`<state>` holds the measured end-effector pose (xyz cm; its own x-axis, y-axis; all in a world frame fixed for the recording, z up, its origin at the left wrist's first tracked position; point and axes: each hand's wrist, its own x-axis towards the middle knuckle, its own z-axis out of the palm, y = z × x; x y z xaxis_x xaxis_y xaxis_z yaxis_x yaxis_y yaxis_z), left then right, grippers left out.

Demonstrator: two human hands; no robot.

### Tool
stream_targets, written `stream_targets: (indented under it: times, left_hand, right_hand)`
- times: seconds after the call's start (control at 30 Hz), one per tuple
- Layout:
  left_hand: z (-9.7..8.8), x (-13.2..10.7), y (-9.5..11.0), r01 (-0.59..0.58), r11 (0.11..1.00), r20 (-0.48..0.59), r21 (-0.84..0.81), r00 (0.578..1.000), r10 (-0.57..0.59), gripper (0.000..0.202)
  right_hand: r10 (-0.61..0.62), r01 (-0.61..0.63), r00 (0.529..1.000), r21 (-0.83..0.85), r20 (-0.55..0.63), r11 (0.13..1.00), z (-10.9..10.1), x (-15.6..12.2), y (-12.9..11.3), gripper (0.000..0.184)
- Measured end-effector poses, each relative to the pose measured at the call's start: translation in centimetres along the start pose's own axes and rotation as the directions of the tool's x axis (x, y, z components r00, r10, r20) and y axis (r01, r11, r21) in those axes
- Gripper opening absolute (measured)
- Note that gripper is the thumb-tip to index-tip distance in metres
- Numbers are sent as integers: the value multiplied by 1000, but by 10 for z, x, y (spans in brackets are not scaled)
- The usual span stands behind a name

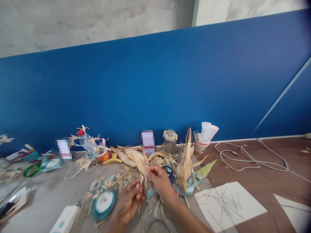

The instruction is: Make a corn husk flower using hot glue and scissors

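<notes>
My left hand [128, 198] is closed in a pinch on a small pale strip of corn husk [141, 180]. Just to its right, my right hand [160, 183] pinches at the same pale piece, fingertips nearly touching the left ones. Whether it is one strip or two is too small to tell. Behind the hands lie dried corn husks [137, 158] over a litter of husk scraps [125, 176]. A roll of teal ribbon [105, 202] rests left of my left hand. Beyond my right hand, a bunch of husks [186, 163] stands upright, with light-blue ribbon [193, 183] at its foot.
A lidded jar [170, 142], a phone [148, 142] and paper cups [202, 145] stand along the blue partition [155, 90]. White paper with thin wires [224, 205] lies at the right. White cables [252, 158] curl behind it. A white power strip [65, 220] sits front left.
</notes>
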<state>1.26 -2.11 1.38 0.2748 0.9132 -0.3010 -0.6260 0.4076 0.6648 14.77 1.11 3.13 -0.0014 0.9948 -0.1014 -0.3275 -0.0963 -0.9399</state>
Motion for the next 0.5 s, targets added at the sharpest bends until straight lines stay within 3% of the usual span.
stream_targets:
  times: [0.17,0.5]
  left_hand:
    - [4,-1,0,-18,999,0,-28,1000,18,33]
    - [7,-1,0,-22,999,-31,-49,999,21,33]
  right_hand:
    - [-81,80,994,-21,-69,997,5,-5,-2,10]
    - [-88,94,983,33,-160,995,15,-13,1,11]
